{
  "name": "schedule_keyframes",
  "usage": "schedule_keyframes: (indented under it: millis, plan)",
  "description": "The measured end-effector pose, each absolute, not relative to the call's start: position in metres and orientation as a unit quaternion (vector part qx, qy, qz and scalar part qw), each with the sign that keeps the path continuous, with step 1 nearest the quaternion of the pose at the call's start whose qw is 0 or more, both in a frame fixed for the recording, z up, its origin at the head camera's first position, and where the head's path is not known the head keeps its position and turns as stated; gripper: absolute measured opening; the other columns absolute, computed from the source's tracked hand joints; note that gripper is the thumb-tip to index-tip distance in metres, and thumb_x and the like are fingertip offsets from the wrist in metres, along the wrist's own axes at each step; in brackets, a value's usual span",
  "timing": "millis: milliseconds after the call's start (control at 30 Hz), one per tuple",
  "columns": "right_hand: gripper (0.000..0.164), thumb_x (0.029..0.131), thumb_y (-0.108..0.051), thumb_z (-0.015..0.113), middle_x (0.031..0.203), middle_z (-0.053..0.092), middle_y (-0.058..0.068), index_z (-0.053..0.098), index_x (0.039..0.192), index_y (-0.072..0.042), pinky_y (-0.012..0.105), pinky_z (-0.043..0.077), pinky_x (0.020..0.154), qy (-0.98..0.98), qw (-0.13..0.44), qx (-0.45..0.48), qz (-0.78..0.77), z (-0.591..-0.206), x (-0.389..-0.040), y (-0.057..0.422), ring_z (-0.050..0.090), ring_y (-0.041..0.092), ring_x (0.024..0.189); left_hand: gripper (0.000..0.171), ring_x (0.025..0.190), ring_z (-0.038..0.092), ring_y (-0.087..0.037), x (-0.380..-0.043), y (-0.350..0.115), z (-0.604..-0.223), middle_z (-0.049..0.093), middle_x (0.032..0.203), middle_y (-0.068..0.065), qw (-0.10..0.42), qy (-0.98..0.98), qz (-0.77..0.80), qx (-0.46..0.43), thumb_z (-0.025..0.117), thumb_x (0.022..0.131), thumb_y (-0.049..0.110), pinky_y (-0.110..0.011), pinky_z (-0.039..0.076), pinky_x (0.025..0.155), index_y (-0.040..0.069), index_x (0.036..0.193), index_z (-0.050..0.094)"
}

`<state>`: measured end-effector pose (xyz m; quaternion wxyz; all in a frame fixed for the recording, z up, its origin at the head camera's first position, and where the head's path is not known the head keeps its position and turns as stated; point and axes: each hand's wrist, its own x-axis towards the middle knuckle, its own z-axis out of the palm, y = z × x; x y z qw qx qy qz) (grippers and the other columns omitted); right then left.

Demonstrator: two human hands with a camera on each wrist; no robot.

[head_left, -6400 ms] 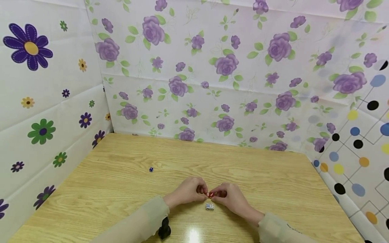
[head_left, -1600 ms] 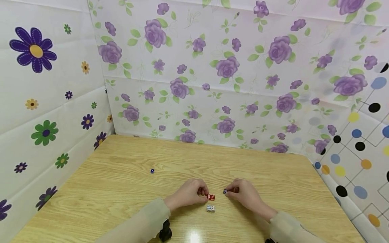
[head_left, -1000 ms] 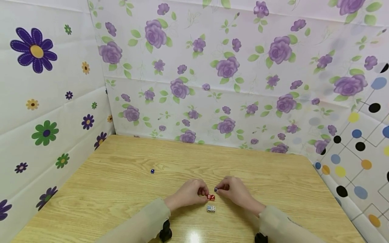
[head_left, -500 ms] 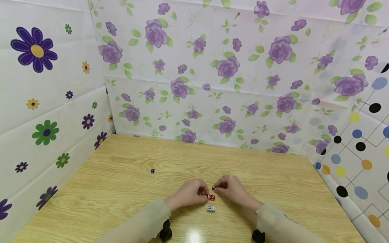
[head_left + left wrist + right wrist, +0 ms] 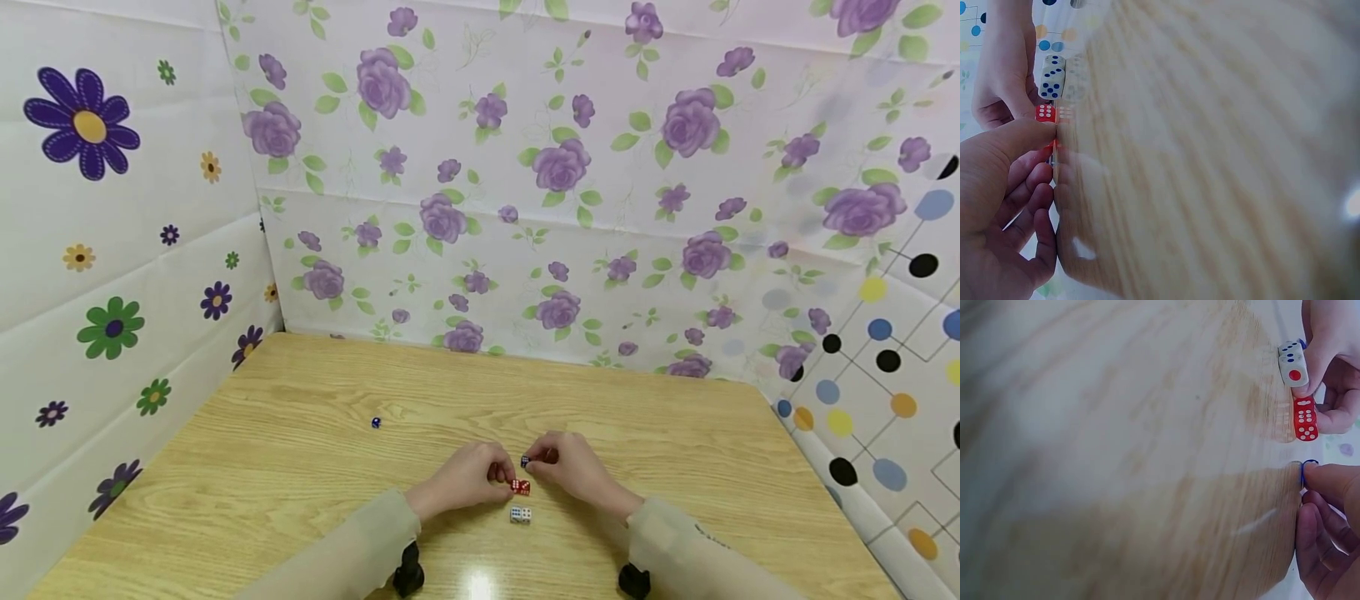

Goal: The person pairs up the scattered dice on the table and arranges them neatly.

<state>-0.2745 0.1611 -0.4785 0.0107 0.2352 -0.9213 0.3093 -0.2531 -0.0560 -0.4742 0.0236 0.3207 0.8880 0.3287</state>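
Observation:
My left hand (image 5: 467,477) pinches the left one of two red dice (image 5: 525,488) that sit side by side on the wooden table. In the left wrist view, its thumb lies across the red die (image 5: 1045,112). Between thumb and forefinger, my right hand (image 5: 573,468) holds a dark blue die (image 5: 525,461) just behind the red pair. The right wrist view shows that blue die (image 5: 1303,474) mostly covered by the fingertips, with a gap to the red dice (image 5: 1306,419). Two touching white dice (image 5: 521,515) rest in front of the red ones.
Another blue die (image 5: 376,422) lies alone farther back on the left of the wooden table (image 5: 285,467). Flower-patterned cloth (image 5: 480,200) hangs behind the table, with more patterned cloth along both sides. Black wrist mounts (image 5: 408,571) sit under the sleeves.
My right hand let go of the red dice and took up a blue die. It has brought it leftward and slightly back, behind the red pair. The left hand stays at the red dice.

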Motion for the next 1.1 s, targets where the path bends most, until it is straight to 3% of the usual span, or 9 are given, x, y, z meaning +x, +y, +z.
schedule_keyframes:
  millis: [1100]
  plan:
    - [0.008, 0.086, -0.015, 0.077, 0.085, 0.071, -0.009, 0.076, 0.089, -0.022, 0.018, 0.047, 0.063, -0.923, 0.023, 0.234, 0.304, -0.4799, -0.2737, 0.1596, 0.056, 0.0, 0.07, 0.011, 0.071, 0.054, -0.003, -0.2548, -0.0576, -0.4759, 0.065, 0.082, 0.0, 0.035, 0.883, 0.341, 0.32, 0.08, 0.081, 0.015, -0.014, 0.045, 0.066, 0.013, 0.086, 0.072]
